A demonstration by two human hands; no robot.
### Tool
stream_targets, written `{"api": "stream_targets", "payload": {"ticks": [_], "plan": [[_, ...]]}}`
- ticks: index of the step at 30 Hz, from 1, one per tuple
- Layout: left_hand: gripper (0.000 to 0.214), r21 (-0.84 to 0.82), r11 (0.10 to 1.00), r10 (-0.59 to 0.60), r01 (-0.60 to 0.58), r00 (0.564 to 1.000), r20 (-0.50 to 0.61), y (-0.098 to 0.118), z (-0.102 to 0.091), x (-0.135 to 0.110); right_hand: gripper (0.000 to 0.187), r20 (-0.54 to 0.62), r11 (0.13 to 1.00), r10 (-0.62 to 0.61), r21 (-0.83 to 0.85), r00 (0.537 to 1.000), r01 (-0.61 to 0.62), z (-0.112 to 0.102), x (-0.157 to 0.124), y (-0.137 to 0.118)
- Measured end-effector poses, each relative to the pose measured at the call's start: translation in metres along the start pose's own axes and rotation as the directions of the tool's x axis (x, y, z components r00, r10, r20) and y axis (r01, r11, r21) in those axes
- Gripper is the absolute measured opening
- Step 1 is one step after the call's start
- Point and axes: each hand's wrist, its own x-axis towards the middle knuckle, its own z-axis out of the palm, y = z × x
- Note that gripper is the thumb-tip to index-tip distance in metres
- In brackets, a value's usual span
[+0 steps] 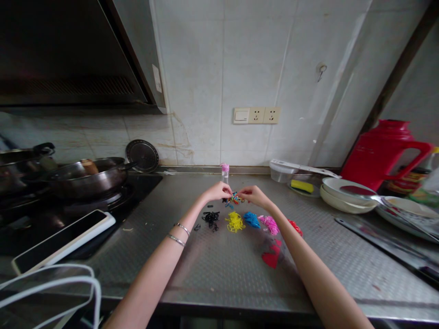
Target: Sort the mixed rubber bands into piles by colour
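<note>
Both my hands meet over a small mixed-colour heap of rubber bands on the metal counter. My left hand comes in from the left, its fingertips pinched together at the heap's edge. Opposite it, my right hand also has its fingers pinched at the heap. Whatever is between the fingertips is too small to make out. Nearer to me lie single-colour piles: black bands, yellow bands, blue bands and pink bands. Red bands are partly hidden behind my right forearm.
A clear bottle with a pink top stands behind the heap. A clear bag with red hearts lies near my right forearm. Left are a pan on the stove and a phone; right, stacked bowls, a knife and a red thermos.
</note>
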Motion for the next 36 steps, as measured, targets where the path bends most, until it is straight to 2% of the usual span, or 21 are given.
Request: {"api": "stream_targets", "payload": {"ticks": [5,10,13,16,20,25,30,36], "plan": [[0.019,0.156,0.987,-0.045,0.046,0.999,-0.007,-0.011,0.011,-0.006,0.036,-0.071,0.998,0.061,-0.017,0.996,-0.063,-0.029,-0.013,0.006],[0.028,0.268,0.962,-0.046,0.046,0.999,-0.007,-0.023,0.029,-0.014,0.031,-0.094,0.957,0.077,-0.272,0.993,-0.1,-0.076,-0.051,0.025],[0.033,0.306,0.95,-0.066,0.066,0.998,-0.009,-0.028,0.034,-0.016,0.025,-0.032,0.911,0.147,-0.386,0.989,-0.148,-0.102,-0.078,0.039],[0.032,0.355,0.931,-0.077,0.084,0.996,-0.035,-0.03,0.036,-0.018,0.022,0.054,0.884,0.247,-0.42,0.967,-0.203,-0.115,-0.1,0.05],[0.03,0.38,0.922,-0.068,0.082,0.996,-0.051,-0.027,0.037,-0.021,0.019,0.098,0.866,0.331,-0.427,0.939,-0.26,-0.115,-0.115,0.057],[0.026,0.399,0.911,-0.073,0.103,0.993,-0.09,-0.023,0.04,-0.026,0.028,0.04,0.849,0.344,-0.44,0.938,-0.292,-0.113,-0.119,0.054],[0.023,0.402,0.905,-0.081,0.139,0.984,-0.157,-0.019,0.045,-0.03,0.026,-0.01,0.857,0.285,-0.445,0.959,-0.259,-0.107,-0.113,0.048],[0.022,0.409,0.891,-0.112,0.199,0.967,-0.227,-0.009,0.043,-0.034,0.026,0.019,0.882,0.18,-0.445,0.984,-0.153,-0.082,-0.098,0.033]]}}
